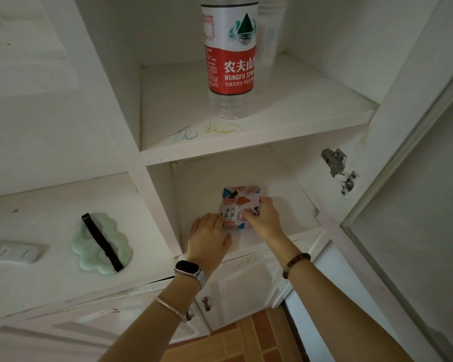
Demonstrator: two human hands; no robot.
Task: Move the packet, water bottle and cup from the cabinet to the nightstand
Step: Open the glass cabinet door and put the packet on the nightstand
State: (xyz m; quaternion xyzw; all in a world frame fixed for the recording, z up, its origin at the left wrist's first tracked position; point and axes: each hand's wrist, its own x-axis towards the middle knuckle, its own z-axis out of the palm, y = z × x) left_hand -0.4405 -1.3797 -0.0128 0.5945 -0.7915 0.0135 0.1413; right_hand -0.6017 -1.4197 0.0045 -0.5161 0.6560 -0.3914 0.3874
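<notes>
The packet (239,202) lies flat on the lower shelf of the cabinet (272,121), its long axis running from the front to the back wall, with the printed label facing up. The right hand (266,215) pinches the right edge, thumb on top. The left hand (207,236) is rather flat, with its fingertips touching the left edge. On the shelf above, the water bottle (230,61) stands upright with the cup (271,35) just behind it. A green cloud-shaped pad (94,244) and a remote (11,250) lie on the ledge to the left.
</notes>
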